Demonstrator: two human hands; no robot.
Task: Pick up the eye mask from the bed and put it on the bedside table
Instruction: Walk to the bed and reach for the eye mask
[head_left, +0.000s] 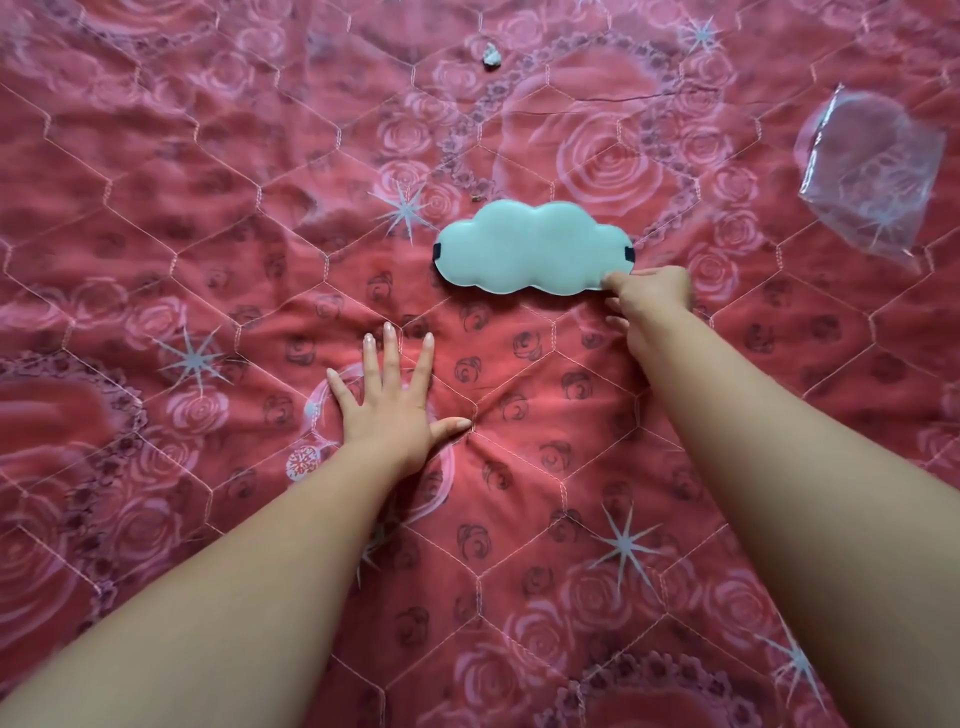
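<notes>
A pale turquoise, cloud-shaped eye mask (532, 248) lies flat on the red quilted bedspread (208, 234), a little above the middle of the view. My right hand (647, 301) reaches its lower right corner, with thumb and fingers pinching the mask's edge there. My left hand (392, 395) rests palm down on the quilt below and left of the mask, fingers spread, holding nothing. The bedside table is not in view.
A clear plastic bag (872, 171) lies on the quilt at the upper right. A small crumpled grey scrap (491, 56) sits near the top centre. The rose-patterned quilt fills the whole view.
</notes>
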